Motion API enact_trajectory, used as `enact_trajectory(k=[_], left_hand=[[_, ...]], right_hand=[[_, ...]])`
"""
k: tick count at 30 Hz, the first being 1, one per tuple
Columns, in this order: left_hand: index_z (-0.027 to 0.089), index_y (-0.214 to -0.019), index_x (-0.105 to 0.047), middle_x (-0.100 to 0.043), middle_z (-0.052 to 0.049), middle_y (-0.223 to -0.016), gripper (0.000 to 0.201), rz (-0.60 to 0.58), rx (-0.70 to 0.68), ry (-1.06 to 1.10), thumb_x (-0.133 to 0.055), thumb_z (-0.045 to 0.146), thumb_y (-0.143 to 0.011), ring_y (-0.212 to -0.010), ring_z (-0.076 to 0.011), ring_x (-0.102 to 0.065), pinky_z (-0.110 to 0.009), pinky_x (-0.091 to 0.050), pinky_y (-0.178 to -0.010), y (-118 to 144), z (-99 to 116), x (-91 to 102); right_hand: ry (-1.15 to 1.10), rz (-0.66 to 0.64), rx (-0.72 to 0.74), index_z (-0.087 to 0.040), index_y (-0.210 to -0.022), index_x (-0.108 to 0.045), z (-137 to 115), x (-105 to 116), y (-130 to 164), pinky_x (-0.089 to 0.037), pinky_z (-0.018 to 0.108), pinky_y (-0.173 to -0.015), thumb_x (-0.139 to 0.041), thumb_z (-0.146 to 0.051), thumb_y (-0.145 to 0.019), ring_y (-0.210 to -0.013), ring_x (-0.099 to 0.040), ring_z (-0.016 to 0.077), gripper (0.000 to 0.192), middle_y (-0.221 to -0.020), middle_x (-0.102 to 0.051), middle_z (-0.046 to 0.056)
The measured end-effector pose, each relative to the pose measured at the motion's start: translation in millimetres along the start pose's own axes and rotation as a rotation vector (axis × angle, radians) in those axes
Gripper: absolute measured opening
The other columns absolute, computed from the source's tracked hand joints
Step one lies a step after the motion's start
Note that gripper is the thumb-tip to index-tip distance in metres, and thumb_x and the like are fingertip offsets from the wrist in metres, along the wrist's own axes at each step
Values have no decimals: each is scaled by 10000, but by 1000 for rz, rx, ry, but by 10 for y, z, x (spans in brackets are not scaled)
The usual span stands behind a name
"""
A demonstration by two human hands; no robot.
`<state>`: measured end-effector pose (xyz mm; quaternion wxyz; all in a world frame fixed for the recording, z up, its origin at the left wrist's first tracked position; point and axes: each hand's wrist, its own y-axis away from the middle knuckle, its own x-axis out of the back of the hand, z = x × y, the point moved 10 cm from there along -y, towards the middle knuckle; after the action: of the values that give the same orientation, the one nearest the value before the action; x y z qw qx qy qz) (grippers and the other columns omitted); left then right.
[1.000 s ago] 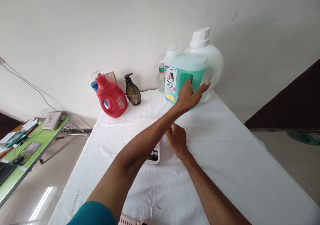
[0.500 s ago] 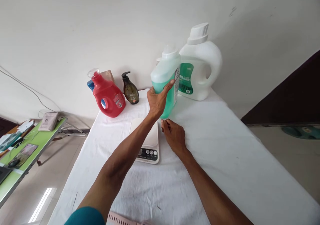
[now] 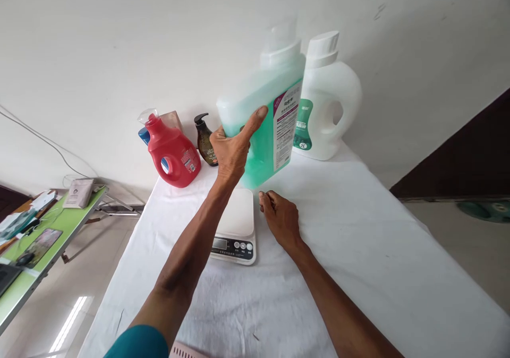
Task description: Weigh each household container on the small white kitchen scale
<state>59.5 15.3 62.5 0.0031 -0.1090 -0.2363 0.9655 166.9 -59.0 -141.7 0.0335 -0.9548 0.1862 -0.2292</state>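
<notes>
The left hand [image 3: 231, 153] grips a large translucent jug of green liquid [image 3: 265, 119] at its near edge, thumb stretched up across the side, fingers wrapped behind. The jug is in the air in the upper middle of the frame, tilted a little, its white cap toward the top and its printed label facing right. Its lower corner hangs just above the far end of a white kitchen scale [image 3: 237, 225], which lies on the bench [image 3: 358, 252] at the centre of the frame with its display and buttons toward the viewer.

The right hand [image 3: 281, 220] rests on the white cloth just right of the scale, holding nothing, its fingers loosely curled.

Behind the jug, toward the upper right, 1 big white jug with a green label [image 3: 330, 103] stands upright against the wall. Left of centre along the wall stand a red detergent bottle [image 3: 171, 153] and a dark pump bottle [image 3: 205, 140], both upright and well apart from the hands. At the far left edge of the frame a green side table [image 3: 35, 257] carries papers and small items.
</notes>
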Motion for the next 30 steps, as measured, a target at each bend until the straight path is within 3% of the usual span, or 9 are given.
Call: enact_trajectory(k=[6, 11, 15, 22, 30], left_hand=[[219, -546, -393, -290, 68, -513, 650, 39, -16, -17, -927, 528, -749, -438, -54, -270, -238, -238, -396, 179, 463, 427], [209, -601, -438, -259, 86, -520, 607, 96, 47, -63, -934, 533, -737, -432, -42, -246, -227, -228, -380, 446, 551, 938], [207, -575, -408, -251, 86, -510, 654, 129, 34, -124, -930, 576, -715, -433, -37, -240, -228, -243, -372, 565, 578, 1227], [211, -528, -367, -261, 85, -479, 708, 147, 80, -150, -934, 617, -649, -418, -35, -238, -225, -223, -382, 600, 406, 1450], [209, -524, -367, -278, 95, -468, 682, 139, 97, -95, -937, 559, -656, -407, -29, -255, -211, -231, -391, 602, 304, 1494]], right_hand=[[-25, -16, 9, -245, -694, -493, -17, -12, -15, -331, 310, -650, -384, -554, -1011, -598, -554, 179, 456, -628, -627, 26], [-41, -19, 5, -247, -691, -487, -11, -4, -21, -329, 311, -632, -404, -535, -997, -579, -546, 177, 428, -634, -641, 27], [-46, -10, 1, -247, -682, -475, -22, 13, -14, -363, 317, -668, -384, -573, -1016, -610, -563, 183, 475, -669, -666, 39], [-40, -20, -14, -239, -699, -531, -47, 29, 11, -385, 324, -693, -405, -574, -1006, -642, -599, 190, 472, -695, -679, 37], [-36, -16, -11, -237, -693, -522, -65, 27, 12, -384, 322, -686, -413, -570, -1002, -633, -586, 179, 467, -679, -662, 25]])
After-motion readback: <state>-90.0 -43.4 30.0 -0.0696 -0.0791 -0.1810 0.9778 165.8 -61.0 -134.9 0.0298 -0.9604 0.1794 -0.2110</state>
